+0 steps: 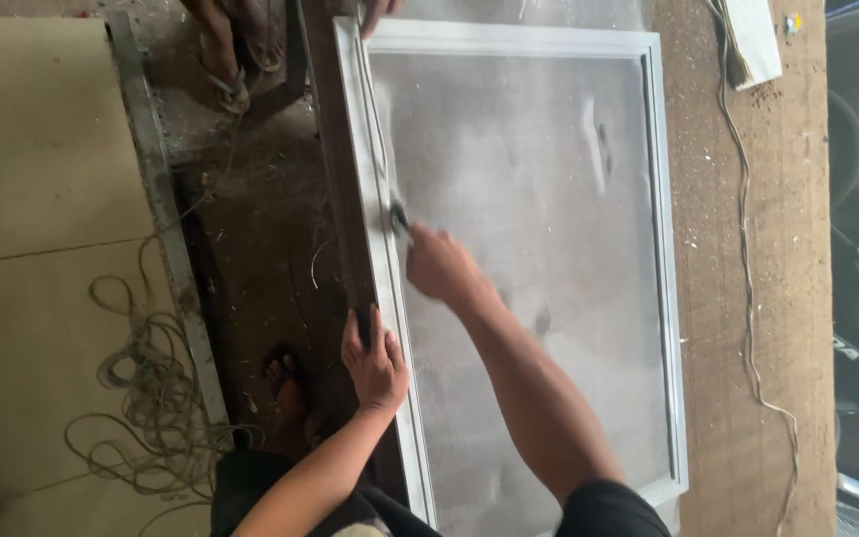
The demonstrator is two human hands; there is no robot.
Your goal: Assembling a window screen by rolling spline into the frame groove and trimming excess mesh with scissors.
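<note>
The frame point(381, 249) looks like pale grey metal, smooth with a dull sheen. Inside the frame, the mesh point(529, 199) is a fine grey screen, matt and slightly hazy, with faint ripples. Beside the frame's long outer edge runs a dark bar point(335, 199), matt and scuffed. The bench point(748, 199) past the frame's far side is brown wood, rough and dusted with pale chips, and a thin cord point(745, 249) with a dull finish lies along it. The floor point(260, 229) below the frame is dark and gritty. Further from the frame lie flat tan boards point(32, 169), matt, and a coil of wire point(146, 398).
</note>
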